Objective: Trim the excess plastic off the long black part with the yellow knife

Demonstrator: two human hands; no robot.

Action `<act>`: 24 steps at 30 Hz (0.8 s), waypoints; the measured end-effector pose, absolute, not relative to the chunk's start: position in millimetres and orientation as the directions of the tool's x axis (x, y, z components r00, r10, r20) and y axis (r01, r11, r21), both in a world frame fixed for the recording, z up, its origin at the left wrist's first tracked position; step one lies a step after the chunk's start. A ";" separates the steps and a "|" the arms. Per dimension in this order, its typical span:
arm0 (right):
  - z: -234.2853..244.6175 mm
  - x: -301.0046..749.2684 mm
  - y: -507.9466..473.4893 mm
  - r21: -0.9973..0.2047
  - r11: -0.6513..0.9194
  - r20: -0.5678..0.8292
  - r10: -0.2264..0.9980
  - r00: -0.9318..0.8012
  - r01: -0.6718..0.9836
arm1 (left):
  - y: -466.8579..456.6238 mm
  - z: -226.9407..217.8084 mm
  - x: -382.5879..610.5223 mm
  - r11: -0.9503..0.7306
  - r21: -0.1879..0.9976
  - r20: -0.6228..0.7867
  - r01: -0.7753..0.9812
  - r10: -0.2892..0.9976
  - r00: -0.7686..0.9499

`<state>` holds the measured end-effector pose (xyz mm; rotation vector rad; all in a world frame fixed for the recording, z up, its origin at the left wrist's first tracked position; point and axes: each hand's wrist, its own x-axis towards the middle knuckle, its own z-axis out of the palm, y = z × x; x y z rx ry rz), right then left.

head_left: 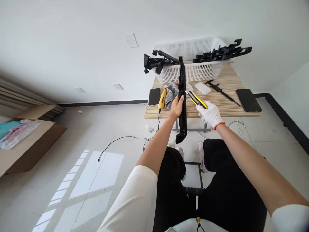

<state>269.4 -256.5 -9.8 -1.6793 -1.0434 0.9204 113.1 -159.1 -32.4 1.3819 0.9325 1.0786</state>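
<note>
My bare left hand is closed around the middle of a long black plastic part, held roughly upright over the table's front edge. In a white knit glove with an orange cuff, my right hand grips a yellow and black utility knife. The knife's tip points up and left, close to the black part; whether they touch I cannot tell. Behind my left hand lies a grey cloth, beside a yellow corded tool.
A white plastic basket with several black parts stands at the table's back. On the wooden table are calipers, a white box-shaped item, a dark tablet-like device and a phone-like device. A cable crosses the floor.
</note>
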 end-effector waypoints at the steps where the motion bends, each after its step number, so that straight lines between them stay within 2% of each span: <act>1: -11.2 269.4 -257.3 -0.947 -0.209 -0.111 0.926 0.361 0.243 | -159.6 -32.4 112.9 -0.096 0.994 0.104 -0.043 0.957 0.271; 9: -7.1 269.3 -248.2 -0.947 -0.248 -0.168 0.924 0.343 0.204 | -158.6 -33.3 113.2 -0.070 0.994 0.091 -0.080 0.952 0.294; 17: -4.5 267.6 -235.8 -0.940 -0.206 -0.108 0.936 0.336 0.272 | -156.8 -28.9 113.7 -0.055 0.996 0.070 -0.069 0.967 0.245; 24: -10.2 267.6 -236.4 -0.933 -0.169 -0.035 0.921 0.389 0.317 | -155.2 -37.0 113.4 -0.224 0.972 0.208 0.070 0.959 0.192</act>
